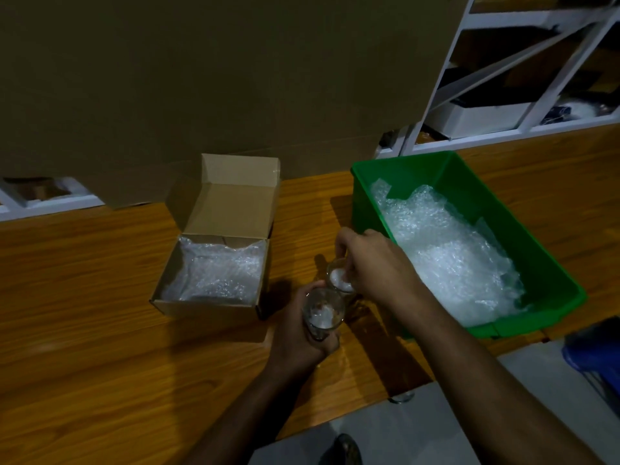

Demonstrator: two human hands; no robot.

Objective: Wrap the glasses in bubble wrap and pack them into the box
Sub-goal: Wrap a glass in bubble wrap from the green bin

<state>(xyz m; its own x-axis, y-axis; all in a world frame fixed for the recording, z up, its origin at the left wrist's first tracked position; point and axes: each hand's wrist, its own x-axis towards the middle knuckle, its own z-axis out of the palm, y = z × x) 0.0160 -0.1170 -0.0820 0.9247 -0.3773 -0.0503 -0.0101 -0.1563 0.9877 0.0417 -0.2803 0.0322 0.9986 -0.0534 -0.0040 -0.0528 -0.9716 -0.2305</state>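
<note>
My left hand [300, 333] grips a clear drinking glass [322, 312] upright, with a wad of bubble wrap showing inside it. Just behind it my right hand [372, 263] holds a second clear glass [339, 276] by its rim, and bubble wrap shows in that one too. Both glasses are above the wooden table [100, 347], between the box and the tub. The open cardboard box [204, 310] sits to the left, lid flap up, lined with bubble wrap [219, 270]. To the right, a green plastic tub [419, 172] holds a heap of bubble wrap [449, 253].
A large cardboard sheet [218, 78] stands along the table's far edge. White shelving [523, 78] is at the back right. The table's front edge steps back at the right, where a small glass object [402, 397] sits at the corner. A blue object [597, 357] is on the floor.
</note>
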